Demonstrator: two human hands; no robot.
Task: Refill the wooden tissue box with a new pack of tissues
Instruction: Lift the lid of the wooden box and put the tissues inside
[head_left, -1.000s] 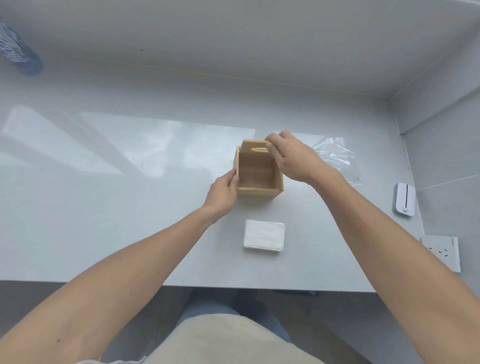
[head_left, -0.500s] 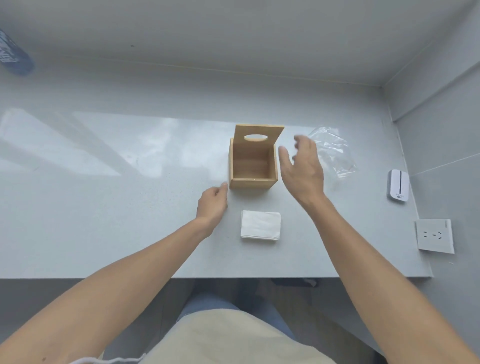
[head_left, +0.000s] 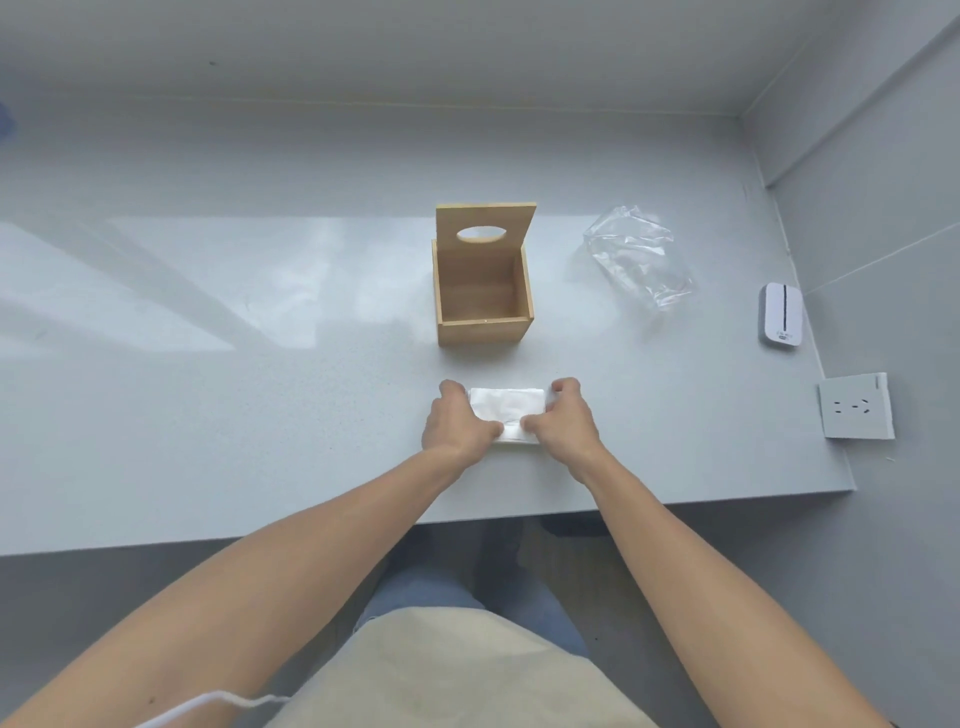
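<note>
The wooden tissue box (head_left: 483, 325) stands on the grey counter with its lid (head_left: 485, 226) swung up at the back, showing the oval slot. The inside of the box is bare wood. In front of it, close to the counter's near edge, lies a white stack of tissues (head_left: 506, 410). My left hand (head_left: 454, 423) grips the stack's left end and my right hand (head_left: 566, 421) grips its right end, thumbs pressing on top. The stack rests on the counter.
A crumpled clear plastic wrapper (head_left: 639, 257) lies to the right of the box. A small white device (head_left: 779, 314) and a white socket block (head_left: 854, 405) sit by the right wall. The counter's front edge (head_left: 311, 540) runs just below my wrists.
My right hand let go of the raised lid and my left hand left the box's side. Both hands came back toward me and closed on the tissue stack.
</note>
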